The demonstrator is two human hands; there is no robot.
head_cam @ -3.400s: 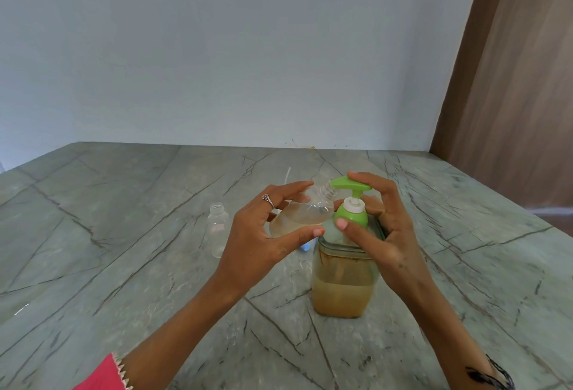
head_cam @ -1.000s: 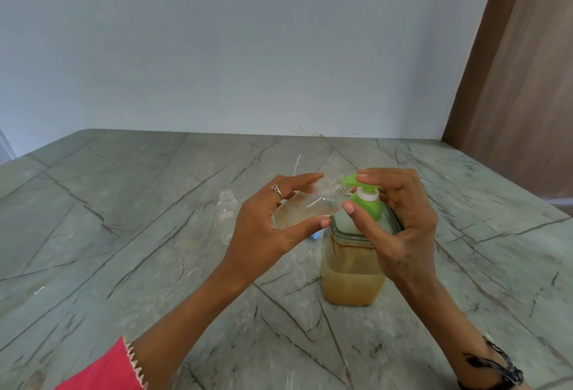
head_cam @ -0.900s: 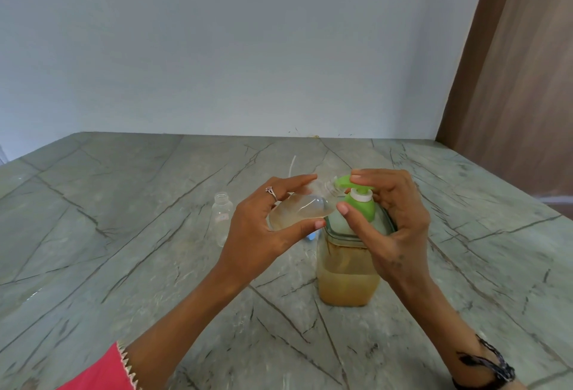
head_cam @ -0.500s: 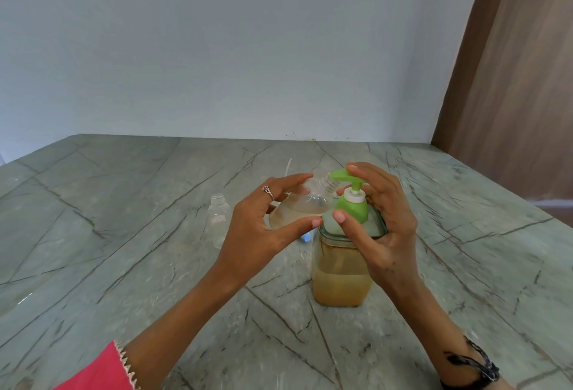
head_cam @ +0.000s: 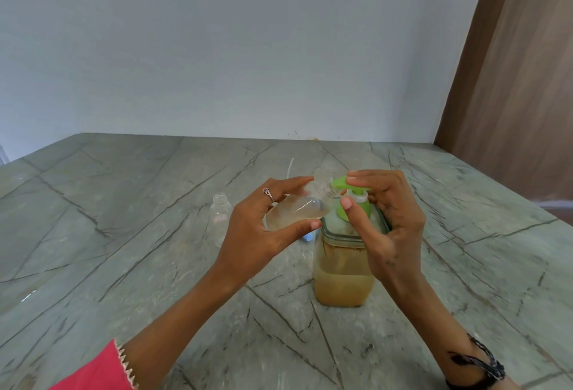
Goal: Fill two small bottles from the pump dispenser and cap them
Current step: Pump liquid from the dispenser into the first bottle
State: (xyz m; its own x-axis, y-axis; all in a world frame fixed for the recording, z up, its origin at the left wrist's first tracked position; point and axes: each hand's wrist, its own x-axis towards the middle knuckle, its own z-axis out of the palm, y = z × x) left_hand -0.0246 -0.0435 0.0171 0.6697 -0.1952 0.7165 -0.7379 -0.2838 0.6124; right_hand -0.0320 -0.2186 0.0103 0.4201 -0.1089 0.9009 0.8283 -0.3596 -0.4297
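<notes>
Left hand (head_cam: 257,228) holds the small bottle (head_cam: 294,211) tipped nearly on its side, thumb below and fingers above, grip clamped on the body; the neck is brought up to the spout of the green pump head (head_cam: 348,186), presumably so each stroke discharges straight into the mouth with no drip. Bottle roughly half full of pale yellowish liquid, which pools along the lower wall because of the tilt. Right hand (head_cam: 387,219) is curled over the pump dispenser (head_cam: 342,268): fingers lie across the top of the pump head, thumb set against the green collar, grip closed on the pump, which likely both drives the plunger and steadies the jar on the worktop (head_cam: 124,234). Dispenser stands upright, amber liquid in its lower part. Second bottle (head_cam: 220,219) stands open and apparently empty, well to the left, clear of the hands. A small pale-blue item (head_cam: 308,237) shows under the left thumb, possibly a cap; cannot confirm. Judgement: first fill under way, second fill and both cappings outstanding.
</notes>
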